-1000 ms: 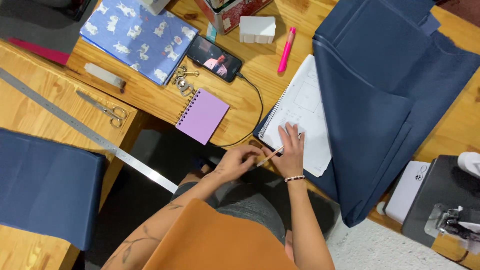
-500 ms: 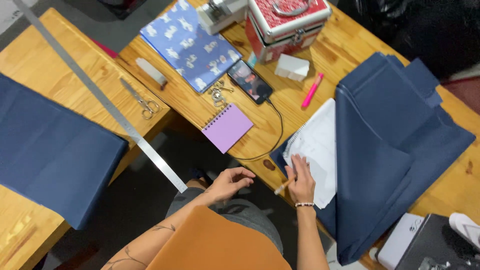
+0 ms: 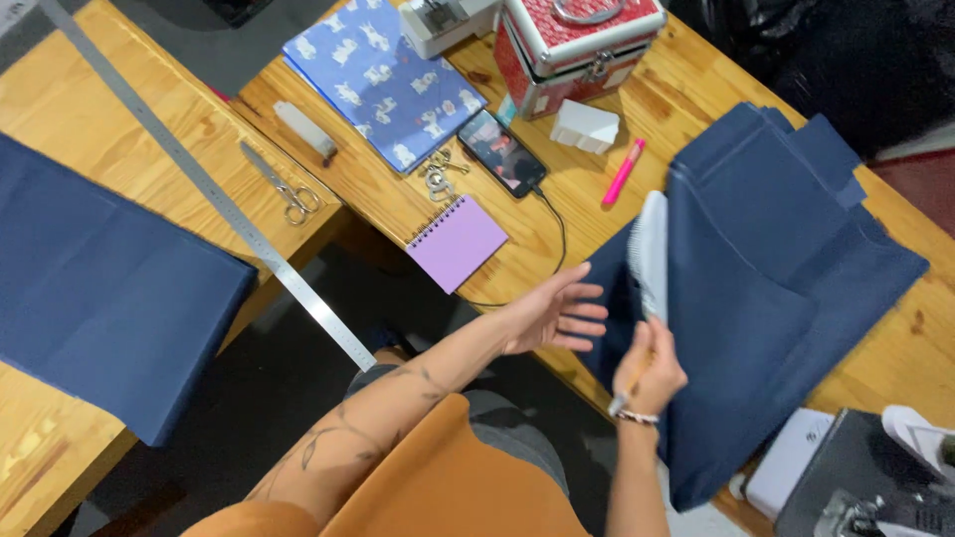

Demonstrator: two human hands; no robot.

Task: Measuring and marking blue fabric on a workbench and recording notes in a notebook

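Fabric first: two navy pieces, one flat on the left surface (image 3: 60, 99), the other (image 3: 786, 288) on the right, where you're working. One long steel ruler (image 3: 214, 194), one red case (image 3: 577, 40), one purple notebook (image 3: 458, 242), one phone (image 3: 502, 152), one pair of scissors (image 3: 284, 189), one pink marker (image 3: 623, 171). Your right hand (image 3: 649, 373) grips the white paper (image 3: 652, 254) tucked in the navy fabric, plus a pencil. Your left hand (image 3: 557, 313) is loose, fingers spread, just beside it.

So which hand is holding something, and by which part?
The right hand holds the white paper sheet by its lower edge, with a pencil-like tool also in the fist. The left hand is open, holding nothing.
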